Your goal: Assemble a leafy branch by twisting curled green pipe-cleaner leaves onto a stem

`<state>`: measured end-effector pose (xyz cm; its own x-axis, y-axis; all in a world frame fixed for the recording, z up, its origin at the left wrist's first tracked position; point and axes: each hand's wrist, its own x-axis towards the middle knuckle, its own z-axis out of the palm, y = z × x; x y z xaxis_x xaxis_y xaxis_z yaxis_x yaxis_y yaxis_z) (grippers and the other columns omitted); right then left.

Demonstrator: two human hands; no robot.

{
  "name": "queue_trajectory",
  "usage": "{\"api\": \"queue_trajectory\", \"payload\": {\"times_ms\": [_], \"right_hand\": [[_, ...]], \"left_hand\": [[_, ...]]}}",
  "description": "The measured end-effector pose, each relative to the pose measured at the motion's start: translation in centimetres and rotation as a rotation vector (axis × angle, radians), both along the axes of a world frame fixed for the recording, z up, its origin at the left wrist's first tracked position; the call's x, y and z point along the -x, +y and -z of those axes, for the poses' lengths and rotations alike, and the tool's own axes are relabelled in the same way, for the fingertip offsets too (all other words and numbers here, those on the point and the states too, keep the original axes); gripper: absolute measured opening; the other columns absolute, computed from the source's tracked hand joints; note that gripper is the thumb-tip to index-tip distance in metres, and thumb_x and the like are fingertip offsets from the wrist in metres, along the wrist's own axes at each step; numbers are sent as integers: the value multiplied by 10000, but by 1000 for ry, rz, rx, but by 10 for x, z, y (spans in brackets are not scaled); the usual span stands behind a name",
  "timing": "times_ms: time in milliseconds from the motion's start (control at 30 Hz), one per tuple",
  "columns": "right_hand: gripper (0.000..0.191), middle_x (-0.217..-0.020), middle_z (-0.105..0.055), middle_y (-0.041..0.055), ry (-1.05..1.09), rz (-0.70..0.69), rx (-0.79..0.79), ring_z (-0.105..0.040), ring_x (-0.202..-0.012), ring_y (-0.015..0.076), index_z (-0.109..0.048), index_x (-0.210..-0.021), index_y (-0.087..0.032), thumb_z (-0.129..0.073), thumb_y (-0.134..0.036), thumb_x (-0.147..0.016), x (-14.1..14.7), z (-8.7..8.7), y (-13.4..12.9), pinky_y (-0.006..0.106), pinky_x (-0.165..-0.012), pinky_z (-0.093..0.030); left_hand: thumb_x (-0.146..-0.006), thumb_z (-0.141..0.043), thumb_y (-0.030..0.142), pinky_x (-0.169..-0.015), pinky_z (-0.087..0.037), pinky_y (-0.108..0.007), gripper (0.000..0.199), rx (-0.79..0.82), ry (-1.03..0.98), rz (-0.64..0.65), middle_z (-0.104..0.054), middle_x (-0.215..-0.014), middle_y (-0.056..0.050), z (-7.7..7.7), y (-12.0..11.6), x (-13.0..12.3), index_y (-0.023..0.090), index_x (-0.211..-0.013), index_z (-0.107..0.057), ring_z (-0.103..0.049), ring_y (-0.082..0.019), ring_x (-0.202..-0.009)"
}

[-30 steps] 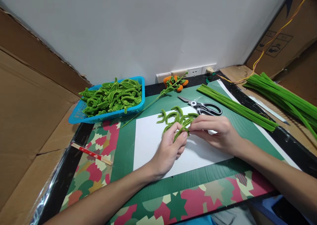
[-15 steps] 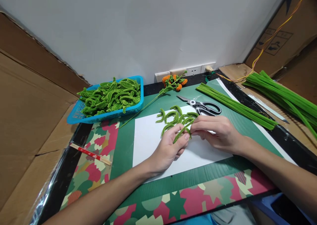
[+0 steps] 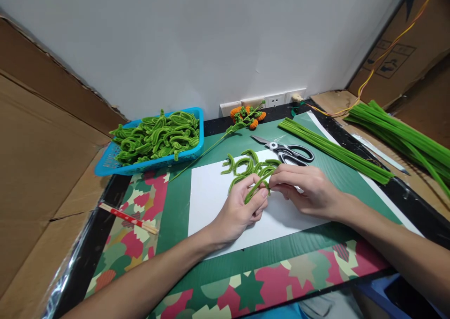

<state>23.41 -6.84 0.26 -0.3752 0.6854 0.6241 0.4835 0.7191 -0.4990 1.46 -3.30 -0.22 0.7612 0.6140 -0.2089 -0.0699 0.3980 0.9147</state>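
Observation:
Between my hands is a green pipe cleaner [image 3: 256, 191], bent into a narrow loop. My left hand [image 3: 242, 209] is closed around it, with the thumb pressed on top. The fingertips of my right hand [image 3: 304, 188] pinch its right end; the exact grip is partly hidden. Just beyond my fingers, several short curved green pipe cleaner pieces [image 3: 243, 164] lie in a loose pile on a white sheet of paper [image 3: 207, 202]. Scissors [image 3: 281, 149] with black and grey handles rest behind my right hand, blades partly apart.
A blue basket [image 3: 147, 168] heaped with bent green pieces stands back left. A stem with orange pumpkin shapes [image 3: 248, 115] lies by the wall. Long green pipe cleaners [image 3: 333, 150] lie at right, with another bundle [image 3: 401, 131] beyond. Wrapped chopsticks [image 3: 128, 218] lie at left.
My hands have barely moved; the looped pipe cleaner has shifted very slightly to the left between them. Everything else stays where it was.

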Motion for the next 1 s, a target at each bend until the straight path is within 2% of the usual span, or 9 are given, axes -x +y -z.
{"api": "queue_trajectory", "payload": {"times_ms": [233, 467, 567, 700, 867, 1000], "right_hand": [[227, -928, -680, 53, 6, -21, 16, -635, -785, 163, -626, -1089, -203, -495, -28, -1029, 2, 2, -1, 258, -650, -503], [191, -915, -620, 49, -18, 10, 29, -572, -757, 168, -589, -1073, -206, -478, -52, -1050, 5, 7, -2, 279, -659, -491], [184, -928, -626, 57, -57, 35, -5, -592, -767, 171, -589, -1094, -199, -469, -62, -1067, 4, 8, -1, 283, -665, -509], [151, -970, -702, 71, -148, 96, -103, -666, -785, 178, -613, -1154, -203, -512, -113, -1086, 0, 4, 0, 287, -668, -534], [245, -1183, -751, 111, -188, 202, -180, -743, -969, 213, -636, -1307, -224, -597, -176, -1070, -3, 0, 1, 309, -758, -587], [223, -1132, -762, 99, -238, 284, -218, -738, -912, 193, -675, -1280, -226, -589, -173, -1081, -4, 1, 3, 290, -719, -560]], "left_hand": [[-996, -750, 475, -400, -181, -126, 372, -4, 21, -13, -398, -626, 120, -3, -1, -2, 230, -978, -470, -208, -32, -450], [-998, -741, 500, -413, -152, -136, 380, 17, 6, 18, -329, -644, 128, -2, 1, -1, 232, -986, -473, -198, -32, -453], [-1019, -713, 511, -405, -141, -137, 364, 16, 1, 21, -308, -650, 128, -1, 1, -1, 236, -1002, -476, -183, -31, -448], [-1020, -703, 530, -406, -164, -138, 368, 17, 13, 3, -333, -668, 115, 1, 0, -1, 235, -989, -485, -201, -29, -449], [-1021, -704, 526, -409, -193, -133, 345, -9, -2, -23, -367, -701, 108, 2, -1, -2, 237, -1061, -519, -229, -29, -455], [-1047, -669, 514, -411, -183, -135, 321, -22, 24, -27, -351, -702, 112, 0, -3, -2, 237, -1084, -511, -235, -33, -455]]}}
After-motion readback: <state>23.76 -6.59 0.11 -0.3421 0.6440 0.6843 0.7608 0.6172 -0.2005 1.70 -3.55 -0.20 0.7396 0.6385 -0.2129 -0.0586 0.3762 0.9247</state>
